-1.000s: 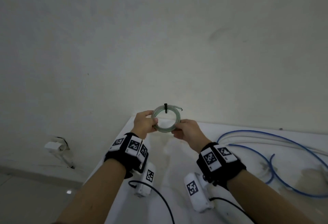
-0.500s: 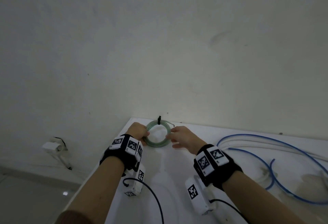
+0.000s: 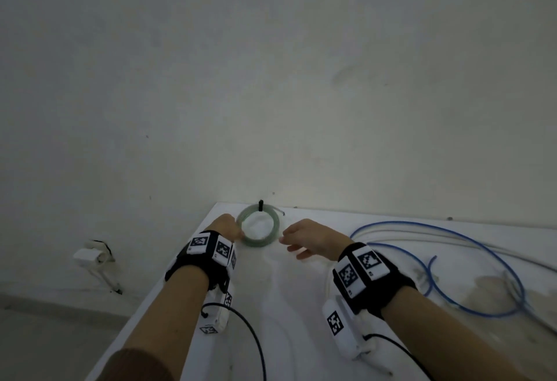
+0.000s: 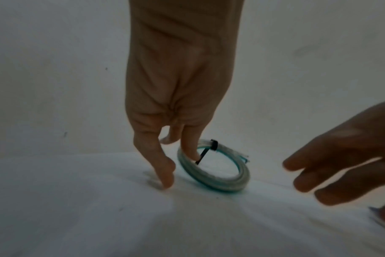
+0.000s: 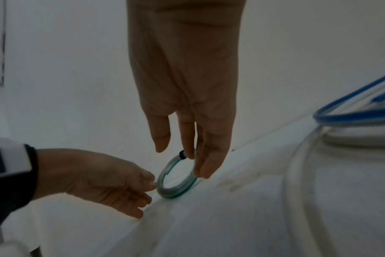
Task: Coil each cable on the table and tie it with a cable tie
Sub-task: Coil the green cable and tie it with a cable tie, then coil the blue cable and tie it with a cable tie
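A small coil of green-tinted clear cable [image 3: 259, 243] sits at the far left corner of the white table [image 3: 301, 320], its near rim on the surface and its far side tilted up. A black cable tie [image 3: 260, 205] binds it at the top. My left hand [image 3: 238, 231] pinches the coil's left rim. In the left wrist view one finger [image 4: 189, 149] reaches inside the coil [image 4: 220, 184] and another [image 4: 165, 172] stays outside. My right hand [image 3: 289, 240] hovers just off the right rim with relaxed fingers, holding nothing. The right wrist view shows its fingers [image 5: 204, 167] hanging straight beside the coil [image 5: 176, 193].
A long loose blue cable [image 3: 482, 248] and pale clear tubing [image 3: 422, 231] sprawl over the table's right half. The wall rises directly behind the table. The table's left edge runs close to my left forearm, and a white wall socket [image 3: 90, 257] sits low beyond it.
The tied coil came down from mid-air onto the table's far corner. My right hand let go of it and drew slightly right, while the left hand kept its hold.
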